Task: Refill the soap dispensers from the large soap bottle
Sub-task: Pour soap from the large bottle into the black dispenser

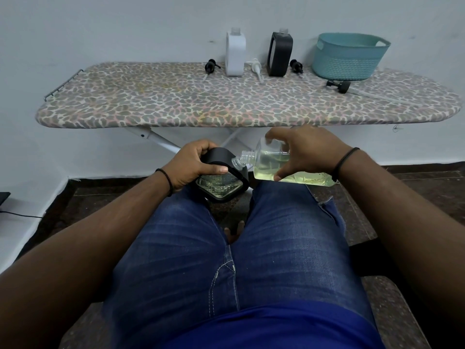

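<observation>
My right hand (305, 153) grips a clear large soap bottle (271, 163) of pale yellow liquid, tipped on its side with its open neck pointing left. My left hand (195, 163) holds a black-framed glass dispenser (221, 185) over my left knee. The bottle's mouth meets the dispenser's clear threaded neck (236, 161). Yellowish liquid shows at the dispenser's bottom. On the ironing board (176, 102) stand a white dispenser (235, 55) and a black dispenser (279, 55), both uncapped.
Several pump heads lie on the board: a black one (210, 66) at the left, a white one (256, 69), a black one (297, 68) and another (338, 85) beside a teal basket (349, 56). My jeans-clad legs fill the foreground.
</observation>
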